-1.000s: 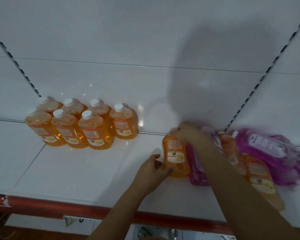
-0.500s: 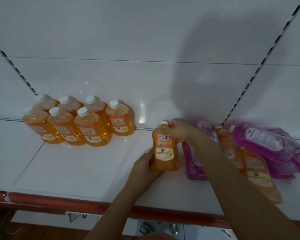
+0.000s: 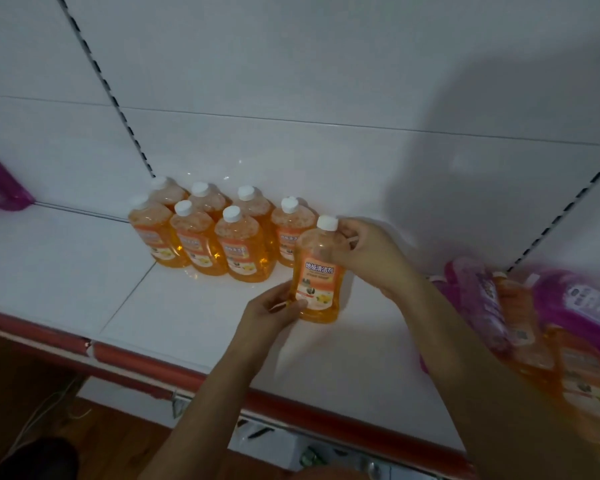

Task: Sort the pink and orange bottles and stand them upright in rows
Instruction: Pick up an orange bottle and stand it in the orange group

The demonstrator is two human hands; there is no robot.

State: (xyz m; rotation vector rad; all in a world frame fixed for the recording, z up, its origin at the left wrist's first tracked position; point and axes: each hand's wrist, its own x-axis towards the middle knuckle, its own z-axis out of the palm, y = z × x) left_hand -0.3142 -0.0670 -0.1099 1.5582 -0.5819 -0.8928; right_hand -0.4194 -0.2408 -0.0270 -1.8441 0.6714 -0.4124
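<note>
Both hands grasp one orange floor-cleaner bottle [image 3: 318, 273]: the left hand [image 3: 274, 311] wraps its fingers around the lower left side near the base, and the right hand [image 3: 373, 252] closes on the shoulder and neck just under the white screw cap [image 3: 327, 222]. The bottle is clear plastic, flat-sided with rounded shoulders, filled with translucent amber liquid, and carries an orange-and-white label printed with Chinese characters. It stands upright on the white shelf [image 3: 174, 313], whose surface is smooth and glossy, edged by a red front rail [image 3: 136, 360].

Just to the left of the held bottle, and touching or nearly touching it, stands a cluster of seven matching orange bottles [image 3: 219, 230], all upright with white caps, in two rows against the back panel [image 3: 291, 81]. To the right of the held bottle lies a blurred heap of pink bottles [image 3: 575, 306] and orange bottles [image 3: 582, 379] on their sides, overlapping one another. Far to the left of the held bottle, at the frame edge, a pink item [image 3: 0, 188] rests on the shelf; its shape is too cropped to tell.
</note>
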